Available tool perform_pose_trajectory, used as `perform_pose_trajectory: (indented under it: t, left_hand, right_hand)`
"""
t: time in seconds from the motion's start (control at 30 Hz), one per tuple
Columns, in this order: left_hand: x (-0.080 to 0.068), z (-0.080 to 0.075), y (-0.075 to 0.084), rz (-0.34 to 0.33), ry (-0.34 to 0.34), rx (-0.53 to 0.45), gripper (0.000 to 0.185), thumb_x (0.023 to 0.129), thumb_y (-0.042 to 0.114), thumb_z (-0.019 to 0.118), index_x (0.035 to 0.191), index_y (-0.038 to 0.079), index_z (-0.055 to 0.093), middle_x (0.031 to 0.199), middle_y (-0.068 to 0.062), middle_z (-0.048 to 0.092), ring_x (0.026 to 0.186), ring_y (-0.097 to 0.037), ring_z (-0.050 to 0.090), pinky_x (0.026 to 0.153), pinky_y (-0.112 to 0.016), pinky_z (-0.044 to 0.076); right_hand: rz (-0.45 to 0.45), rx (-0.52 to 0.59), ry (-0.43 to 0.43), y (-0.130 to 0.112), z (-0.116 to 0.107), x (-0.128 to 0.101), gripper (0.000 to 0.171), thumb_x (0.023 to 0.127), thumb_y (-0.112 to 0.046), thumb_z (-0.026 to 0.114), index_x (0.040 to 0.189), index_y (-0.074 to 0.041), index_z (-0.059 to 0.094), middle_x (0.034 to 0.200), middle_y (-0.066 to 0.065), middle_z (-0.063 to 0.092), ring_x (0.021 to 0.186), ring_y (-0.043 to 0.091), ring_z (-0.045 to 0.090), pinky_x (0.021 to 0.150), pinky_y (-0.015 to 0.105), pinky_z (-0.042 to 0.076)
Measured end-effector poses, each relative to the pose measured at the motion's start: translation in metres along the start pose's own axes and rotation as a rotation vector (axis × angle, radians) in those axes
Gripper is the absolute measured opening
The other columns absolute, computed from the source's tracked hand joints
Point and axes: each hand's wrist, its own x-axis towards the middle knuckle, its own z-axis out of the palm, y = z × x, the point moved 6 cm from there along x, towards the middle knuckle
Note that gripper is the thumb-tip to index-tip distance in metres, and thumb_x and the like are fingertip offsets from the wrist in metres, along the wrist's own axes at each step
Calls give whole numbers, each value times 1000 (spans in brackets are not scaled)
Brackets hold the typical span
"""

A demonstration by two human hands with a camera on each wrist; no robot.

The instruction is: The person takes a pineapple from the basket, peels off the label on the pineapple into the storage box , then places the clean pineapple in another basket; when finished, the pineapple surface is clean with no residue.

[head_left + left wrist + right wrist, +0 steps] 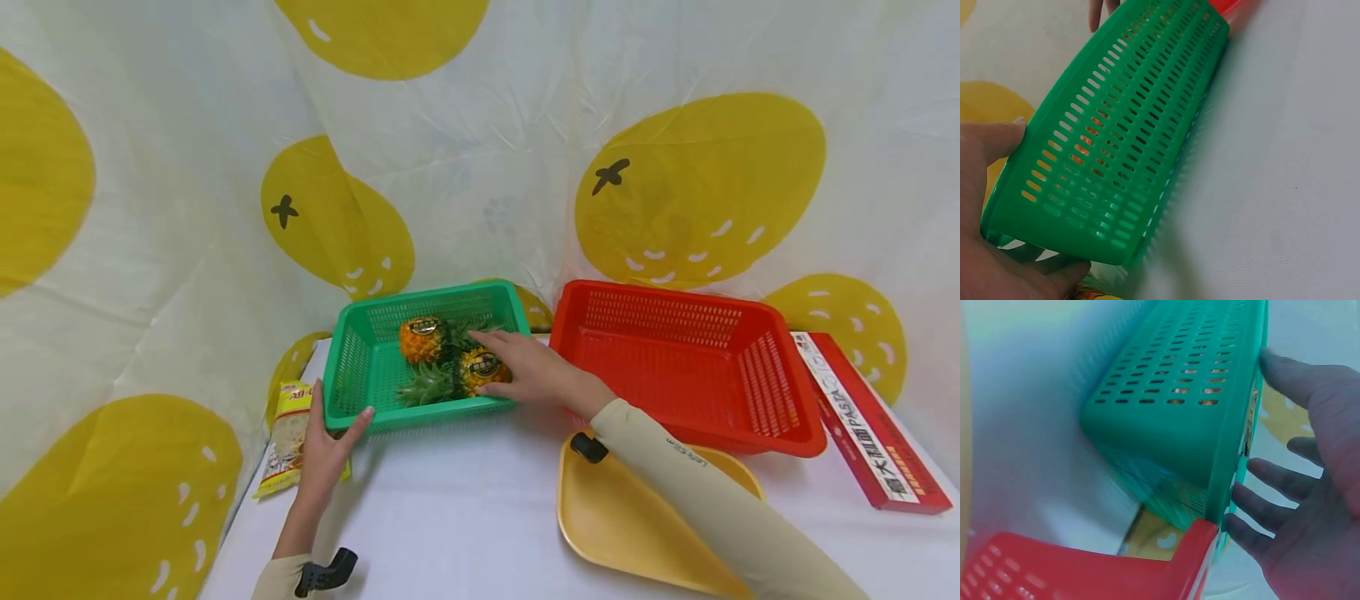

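A green plastic basket (356, 412) with slotted walls holds two small pineapples. One pineapple (420, 340) lies toward the back; the other pineapple (478, 372) lies at the front right with its leaves pointing left. My left hand (327, 454) grips the basket's front left corner. In the left wrist view its thumb lies at the rim and its fingers wrap round the corner. My right hand (536, 367) reaches over the basket's right end, fingers spread above the front pineapple. In the right wrist view the right thumb (1291, 372) is right at the basket's rim.
A red slotted basket (675, 425) stands right of the green one. In front of it lies a yellow tray (622, 525), partly under my right sleeve. A red pasta box (870, 425) lies at the far right. A yellow food packet (288, 442) lies behind my left hand.
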Motion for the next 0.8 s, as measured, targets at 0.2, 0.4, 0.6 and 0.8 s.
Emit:
perform_pose_trajectory:
  t: [0.2,0.4,0.6,0.8]
  left_hand:
    - [-2,1,-3,-21,-11,10,111,96,44,79,172,29,0,176,-4,5,160,-33,8,124,-61,16]
    - [-5,1,-5,-51,-10,9,111,96,47,79,172,32,0,176,-2,2,160,-32,5,124,-63,13]
    - [-4,2,-4,-45,-3,2,110,96,46,79,172,32,1,176,-1,3,160,-32,5,124,-63,12]
    - [-3,-1,-3,-61,-6,13,111,95,48,79,171,35,0,177,-3,3,160,-34,5,123,-65,14]
  right_hand:
    - [2,18,-26,3,4,4,92,95,-39,82,168,-16,31,162,14,43,143,35,46,110,50,47]
    - [15,34,-64,4,8,9,94,94,-37,84,168,-15,31,163,15,41,142,34,47,109,47,48]
    - [31,22,-81,9,9,14,96,91,-35,87,168,-15,32,163,14,41,144,33,45,109,46,48]
    - [39,23,-111,11,17,24,94,91,-29,88,166,-12,34,161,15,42,145,34,43,109,46,49]
